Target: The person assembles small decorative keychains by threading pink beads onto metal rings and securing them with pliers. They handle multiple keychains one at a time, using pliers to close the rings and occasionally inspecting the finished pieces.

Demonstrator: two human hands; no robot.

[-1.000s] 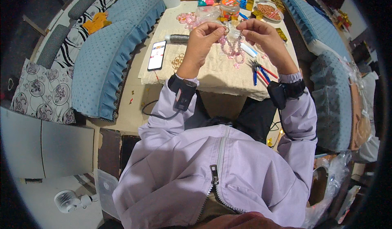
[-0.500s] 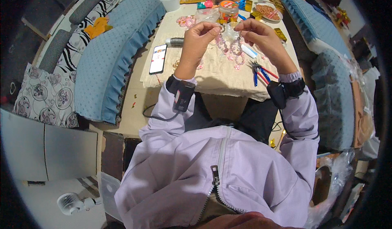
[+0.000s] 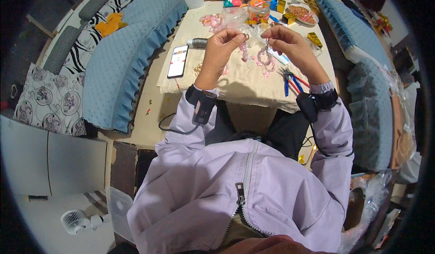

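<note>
1. The left hand is raised above the near half of the table, thumb and fingertips pinching a small gold-coloured ring.
2. A short strand of pinkish beads hangs just below that ring, beside the left fingertips.
3. The right hand faces it at about the same height, thumb and forefinger pinched on the top of a beaded loop in pink and greyish purple, which dangles below the fingers. The hands are apart, with a gap between their fingertips; whether the strand and the loop are joined cannot be told.
4. Whether the loop's lower end touches the cream cloth on the table cannot be told either.
5. Pliers with red and blue handles lie on the cloth near the right wrist, and a white-and-blue tube lies partly behind the loop.
6. Near the left wrist are a pile of gold-coloured rings, partly hidden by the hand, a lit smartphone and a spool of grey thread or wire on its side.
7. Farther up the table are a heap of pink beads, a clear plastic bag, a jar with an orange lid and a plate of peanuts.
</note>
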